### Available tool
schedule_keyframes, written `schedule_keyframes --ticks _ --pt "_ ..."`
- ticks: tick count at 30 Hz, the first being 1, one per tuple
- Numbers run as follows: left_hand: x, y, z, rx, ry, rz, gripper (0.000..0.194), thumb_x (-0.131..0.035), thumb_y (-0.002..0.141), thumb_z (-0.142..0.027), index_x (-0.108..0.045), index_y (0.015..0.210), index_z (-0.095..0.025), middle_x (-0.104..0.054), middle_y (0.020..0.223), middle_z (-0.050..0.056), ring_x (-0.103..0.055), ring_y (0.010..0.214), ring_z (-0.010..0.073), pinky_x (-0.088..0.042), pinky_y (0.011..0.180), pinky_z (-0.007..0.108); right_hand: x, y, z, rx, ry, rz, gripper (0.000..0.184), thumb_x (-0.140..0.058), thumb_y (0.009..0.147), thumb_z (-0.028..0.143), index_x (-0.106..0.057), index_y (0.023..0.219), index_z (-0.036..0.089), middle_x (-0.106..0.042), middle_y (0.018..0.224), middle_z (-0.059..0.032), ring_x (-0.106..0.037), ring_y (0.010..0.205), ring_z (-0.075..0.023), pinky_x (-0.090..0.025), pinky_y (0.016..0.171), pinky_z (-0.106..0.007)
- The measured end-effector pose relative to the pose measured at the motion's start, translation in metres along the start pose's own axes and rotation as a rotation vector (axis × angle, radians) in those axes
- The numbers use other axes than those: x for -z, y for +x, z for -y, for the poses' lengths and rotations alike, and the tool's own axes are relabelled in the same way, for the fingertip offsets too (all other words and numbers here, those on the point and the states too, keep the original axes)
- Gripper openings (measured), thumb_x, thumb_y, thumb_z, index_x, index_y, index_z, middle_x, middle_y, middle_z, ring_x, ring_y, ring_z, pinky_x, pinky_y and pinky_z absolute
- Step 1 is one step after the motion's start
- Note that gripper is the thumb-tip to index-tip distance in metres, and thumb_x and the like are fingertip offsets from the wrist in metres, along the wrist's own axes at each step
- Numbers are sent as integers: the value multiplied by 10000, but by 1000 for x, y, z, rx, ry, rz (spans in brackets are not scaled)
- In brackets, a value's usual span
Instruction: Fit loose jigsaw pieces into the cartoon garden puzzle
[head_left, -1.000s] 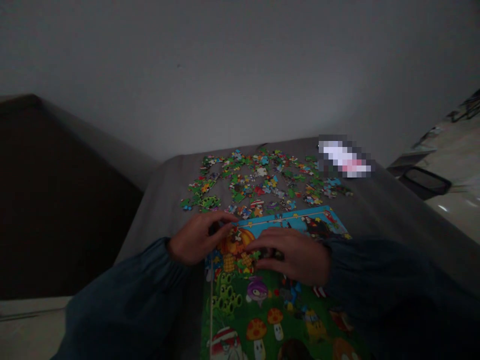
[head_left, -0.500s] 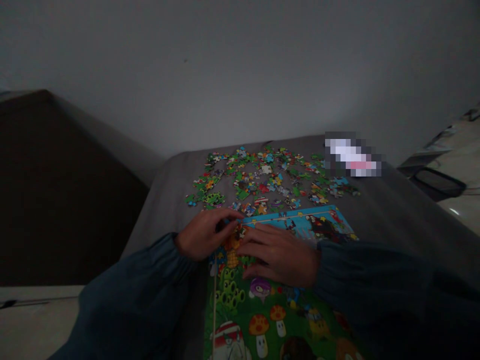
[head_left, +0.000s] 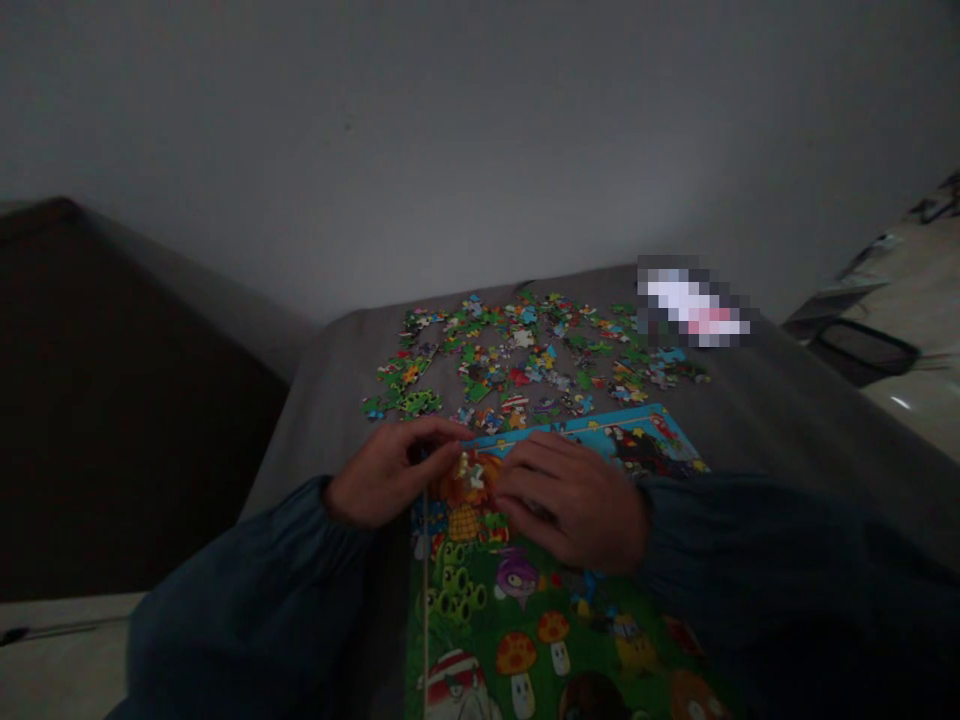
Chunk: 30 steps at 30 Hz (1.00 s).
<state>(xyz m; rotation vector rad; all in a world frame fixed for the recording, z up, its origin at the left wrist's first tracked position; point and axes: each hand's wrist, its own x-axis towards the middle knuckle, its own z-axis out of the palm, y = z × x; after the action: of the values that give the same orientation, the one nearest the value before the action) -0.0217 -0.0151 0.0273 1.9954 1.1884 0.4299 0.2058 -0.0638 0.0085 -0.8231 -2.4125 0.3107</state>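
A puzzle board [head_left: 517, 625] with cartoon plants and mushrooms lies in front of me. My left hand [head_left: 397, 472] is over its upper left corner, thumb and forefinger drawn into a pinch; whatever is between the tips is hidden. A pale puzzle piece [head_left: 472, 470] shows beside the left thumb, on top of the orange part of the picture. Just right of it, my right hand [head_left: 574, 500] rests over the board with fingers curled and tips close together. I cannot make out anything in them.
Many loose puzzle pieces [head_left: 517, 375] are scattered on the grey cloth surface [head_left: 330, 400] beyond the board. A blurred-out bright object [head_left: 694, 308] lies at the far right. The wall [head_left: 465, 150] rises behind, and a dark panel [head_left: 127, 420] stands at the left.
My right hand has shifted slightly right and its spread fingers have curled together, uncovering the pale puzzle piece. My left hand stays at the corner. The view has shifted a little.
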Motion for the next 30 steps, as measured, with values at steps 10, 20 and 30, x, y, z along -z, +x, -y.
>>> schedule_keyframes --ticks 10,20,30 --pt "-6 1 1 -15 -130 56 255 -577 872 -386 -662 1017 -194 -721 890 14 -658 771 141 -527 692 253 -2 -3 -6 67 9 159 323 -465 944 211 -561 1252 193 -578 1227 -72 -477 1105 -217 -424 944 -395" --pt "5 0 9 -219 238 -9 314 -574 881 -449 -632 1128 -265 -666 1112 28 -588 1035 201 -460 921 373 -2 -3 0 98 -71 302 391 -445 968 389 -530 1306 212 -525 1356 -67 -404 1245 -281 -401 958 -467" --pt "3 -1 27 -119 478 9 528 -700 733 -576 -576 1231 -450 -442 1360 10 -360 1241 311 -268 1059 551 -5 -9 -1 139 -76 263 371 -466 964 352 -532 1291 189 -575 1300 -71 -451 1236 -243 -399 990 -422"
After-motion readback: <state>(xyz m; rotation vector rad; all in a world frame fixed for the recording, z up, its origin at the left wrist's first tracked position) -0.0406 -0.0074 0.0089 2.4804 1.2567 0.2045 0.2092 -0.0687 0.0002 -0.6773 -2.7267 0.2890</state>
